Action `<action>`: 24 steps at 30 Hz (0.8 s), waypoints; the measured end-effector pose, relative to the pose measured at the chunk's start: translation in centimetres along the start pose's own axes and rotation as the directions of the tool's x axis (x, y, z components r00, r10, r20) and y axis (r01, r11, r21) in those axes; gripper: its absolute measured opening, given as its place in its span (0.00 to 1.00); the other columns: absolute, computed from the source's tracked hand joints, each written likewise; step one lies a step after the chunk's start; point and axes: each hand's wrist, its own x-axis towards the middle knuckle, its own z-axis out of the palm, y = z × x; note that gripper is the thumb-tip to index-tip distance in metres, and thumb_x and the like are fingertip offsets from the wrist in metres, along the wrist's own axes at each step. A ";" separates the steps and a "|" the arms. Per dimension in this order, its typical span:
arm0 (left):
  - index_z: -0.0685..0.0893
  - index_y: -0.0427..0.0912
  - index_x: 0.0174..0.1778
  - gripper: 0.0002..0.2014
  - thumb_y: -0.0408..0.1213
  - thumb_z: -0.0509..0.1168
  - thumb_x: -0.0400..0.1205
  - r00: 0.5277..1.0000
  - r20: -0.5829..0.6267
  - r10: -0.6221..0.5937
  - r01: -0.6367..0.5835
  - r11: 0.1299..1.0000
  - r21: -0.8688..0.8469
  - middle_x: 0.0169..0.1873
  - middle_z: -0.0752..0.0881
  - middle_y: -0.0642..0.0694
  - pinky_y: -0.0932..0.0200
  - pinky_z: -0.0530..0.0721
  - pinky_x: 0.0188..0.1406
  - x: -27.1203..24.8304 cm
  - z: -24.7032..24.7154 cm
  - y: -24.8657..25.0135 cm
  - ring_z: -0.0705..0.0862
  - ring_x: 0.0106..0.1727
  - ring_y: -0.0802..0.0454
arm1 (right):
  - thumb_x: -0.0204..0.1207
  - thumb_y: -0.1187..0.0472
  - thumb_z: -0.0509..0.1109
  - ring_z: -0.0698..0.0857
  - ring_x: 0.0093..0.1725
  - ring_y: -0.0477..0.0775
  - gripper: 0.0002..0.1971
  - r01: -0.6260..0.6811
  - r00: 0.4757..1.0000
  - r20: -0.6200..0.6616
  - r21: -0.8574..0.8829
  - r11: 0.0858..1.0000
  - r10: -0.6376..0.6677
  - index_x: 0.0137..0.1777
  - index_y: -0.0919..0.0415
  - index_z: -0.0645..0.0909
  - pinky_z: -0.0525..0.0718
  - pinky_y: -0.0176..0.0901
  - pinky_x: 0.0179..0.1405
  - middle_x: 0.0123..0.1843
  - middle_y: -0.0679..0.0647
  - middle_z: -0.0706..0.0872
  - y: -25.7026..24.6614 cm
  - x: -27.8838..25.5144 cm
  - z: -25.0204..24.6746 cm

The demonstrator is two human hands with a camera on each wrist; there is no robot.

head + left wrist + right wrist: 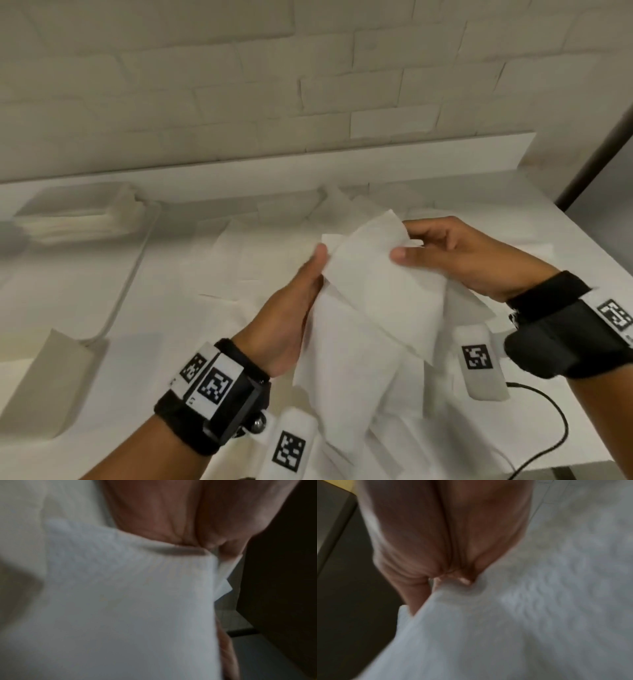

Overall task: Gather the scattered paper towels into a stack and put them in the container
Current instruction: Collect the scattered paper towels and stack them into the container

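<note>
White paper towels (376,301) are held up over the table between both hands, loosely overlapped. My left hand (298,301) grips their left edge, thumb on top. My right hand (445,253) pinches the upper right corner between thumb and fingers. More towels (274,253) lie scattered flat on the white table beyond and beneath. A white container (85,219) with a stack of towels inside sits at the far left. In the left wrist view the towels (120,601) fill the frame below the palm. The right wrist view shows fingertips (465,581) pressing into a towel (522,615).
A white wall ledge (342,154) runs behind the table. An open white lid or flap (51,377) lies at the near left. A black cable (548,428) curls at the near right. The table's right edge (609,260) drops off to a dark floor.
</note>
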 end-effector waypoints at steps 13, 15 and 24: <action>0.87 0.51 0.62 0.11 0.36 0.62 0.90 0.914 -0.371 0.163 -0.152 0.987 0.059 0.52 0.93 0.62 0.80 0.82 0.37 -0.3 -1.6 -1.9 0.90 0.49 0.70 | 0.82 0.62 0.69 0.91 0.48 0.47 0.05 0.283 0.785 -0.608 0.175 0.943 -0.122 0.56 0.56 0.82 0.89 0.38 0.43 0.50 0.49 0.93 1.2 0.0 1.7; 0.86 0.51 0.62 0.11 0.35 0.62 0.89 0.916 -0.367 0.164 -0.143 0.986 0.083 0.52 0.93 0.61 0.77 0.83 0.45 -0.4 -1.1 -1.9 0.90 0.55 0.68 | 0.84 0.64 0.66 0.90 0.39 0.46 0.06 0.266 0.823 -0.562 0.259 0.928 -0.079 0.58 0.58 0.79 0.86 0.36 0.34 0.44 0.50 0.92 1.5 0.2 3.8; 0.80 0.52 0.76 0.22 0.53 0.64 0.87 0.942 -0.234 0.241 -0.217 0.968 0.127 0.68 0.88 0.50 0.39 0.79 0.73 -1.1 -0.1 -1.9 0.86 0.70 0.48 | 0.87 0.52 0.61 0.85 0.52 0.45 0.06 0.097 0.780 -0.589 -0.222 0.970 -0.213 0.58 0.46 0.66 0.87 0.45 0.48 0.54 0.42 0.82 3.2 2.6 10.2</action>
